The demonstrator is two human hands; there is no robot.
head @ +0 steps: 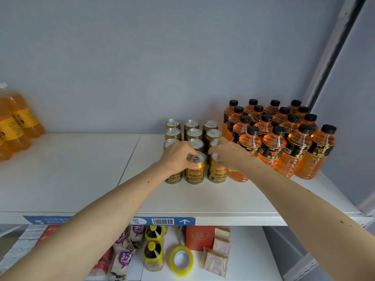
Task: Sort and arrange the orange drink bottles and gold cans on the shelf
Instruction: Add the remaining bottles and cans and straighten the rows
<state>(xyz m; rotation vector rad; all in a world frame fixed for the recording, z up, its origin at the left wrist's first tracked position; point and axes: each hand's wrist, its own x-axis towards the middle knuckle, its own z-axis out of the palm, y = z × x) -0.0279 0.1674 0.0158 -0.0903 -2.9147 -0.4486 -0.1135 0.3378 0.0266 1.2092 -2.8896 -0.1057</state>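
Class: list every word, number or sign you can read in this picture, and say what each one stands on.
"Wealth Bull": front gold can under the left hand; cut to "Wealth B" on the can under the right hand.
"3+2": snack packet on the lower shelf.
Barcode and white up-arrow: blue shelf-edge strip; its other text is blurred.
Bottle labels: Chinese characters, too small to read.

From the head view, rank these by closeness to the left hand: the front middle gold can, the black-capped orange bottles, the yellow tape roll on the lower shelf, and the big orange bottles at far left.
1. Front middle gold can: under the left hand.
2. Black-capped orange bottles: right.
3. Yellow tape roll: below.
4. Big orange bottles: far left.
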